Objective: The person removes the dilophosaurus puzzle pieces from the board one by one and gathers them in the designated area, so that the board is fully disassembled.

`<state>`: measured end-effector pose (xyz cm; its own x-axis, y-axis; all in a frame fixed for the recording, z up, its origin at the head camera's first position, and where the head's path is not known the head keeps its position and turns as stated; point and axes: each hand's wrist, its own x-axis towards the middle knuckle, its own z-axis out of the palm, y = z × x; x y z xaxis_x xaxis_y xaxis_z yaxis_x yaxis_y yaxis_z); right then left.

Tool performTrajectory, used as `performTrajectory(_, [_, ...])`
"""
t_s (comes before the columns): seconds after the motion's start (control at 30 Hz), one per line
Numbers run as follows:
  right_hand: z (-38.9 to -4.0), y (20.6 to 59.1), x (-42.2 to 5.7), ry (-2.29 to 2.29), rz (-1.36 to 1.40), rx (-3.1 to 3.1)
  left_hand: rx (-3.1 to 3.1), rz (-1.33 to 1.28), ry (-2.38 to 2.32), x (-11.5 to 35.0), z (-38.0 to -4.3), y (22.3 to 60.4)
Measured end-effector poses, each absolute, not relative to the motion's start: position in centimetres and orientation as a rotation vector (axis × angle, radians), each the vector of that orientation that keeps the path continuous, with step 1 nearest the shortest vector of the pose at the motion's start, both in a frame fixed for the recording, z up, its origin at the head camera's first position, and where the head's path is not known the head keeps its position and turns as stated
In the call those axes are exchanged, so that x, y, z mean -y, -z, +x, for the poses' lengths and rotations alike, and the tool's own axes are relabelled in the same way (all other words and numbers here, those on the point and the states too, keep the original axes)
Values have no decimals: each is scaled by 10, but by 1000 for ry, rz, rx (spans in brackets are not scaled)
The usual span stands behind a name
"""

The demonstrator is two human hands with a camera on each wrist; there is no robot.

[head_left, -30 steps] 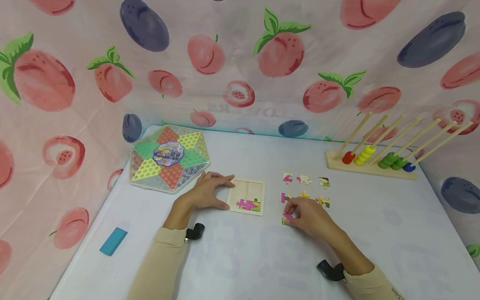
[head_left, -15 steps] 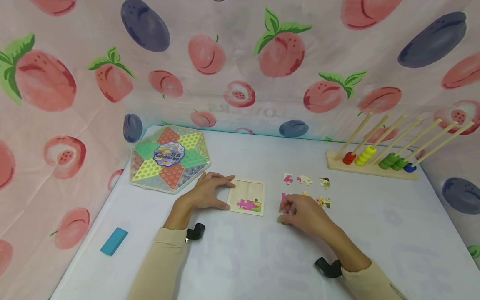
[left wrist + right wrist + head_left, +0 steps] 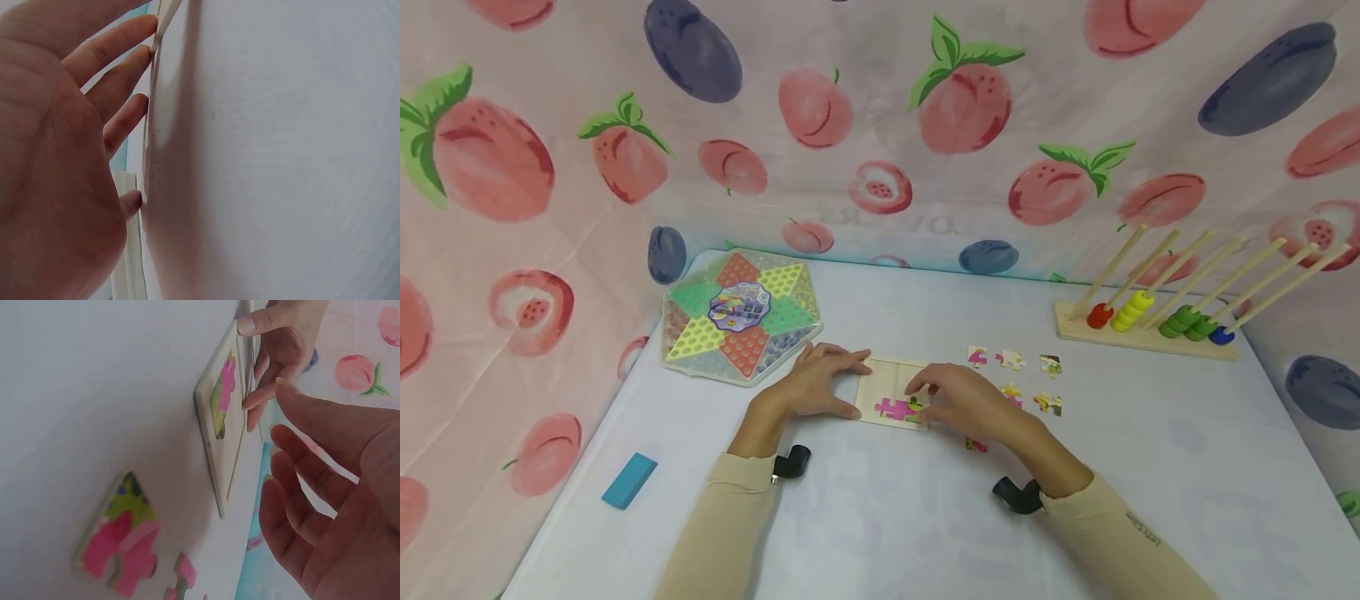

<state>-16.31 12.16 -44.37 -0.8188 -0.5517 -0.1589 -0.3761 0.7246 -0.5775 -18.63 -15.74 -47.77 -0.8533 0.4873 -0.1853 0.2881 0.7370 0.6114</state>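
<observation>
A square wooden puzzle tray (image 3: 880, 379) lies on the white table, with joined pink and green jigsaw pieces (image 3: 895, 408) in its lower right part. At the tray's left side, my left hand (image 3: 812, 383) has its thumb and a finger spread along the edge, touching the frame. My right hand (image 3: 970, 404) hovers over the tray's right edge, fingers loosely bent. In the right wrist view nothing shows between its thumb and fingertips. A pink and green corner piece (image 3: 125, 534) lies on the table beside the tray, partly covered by my right hand in the head view.
Several loose jigsaw pieces (image 3: 1011, 360) lie to the right of the tray. A Chinese checkers board (image 3: 741, 317) stands back left, a blue block (image 3: 629, 481) front left. A wooden peg rack (image 3: 1146, 337) with coloured beads is at the back right. Fruit-print cloth (image 3: 880, 108) encloses the table.
My right hand has left the lower left loose piece, still on the table, and moved left to the tray's right edge. My left hand has stayed at the tray.
</observation>
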Motion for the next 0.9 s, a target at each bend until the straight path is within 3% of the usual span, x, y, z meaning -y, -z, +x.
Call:
performTrajectory(0.57, [-176, 459, -94, 672, -978, -2519, -2602, 610, -842, 159, -189, 480])
performTrajectory(0.9, [-172, 461, -93, 656, -972, -2528, -2613, 610, -830, 158, -189, 480])
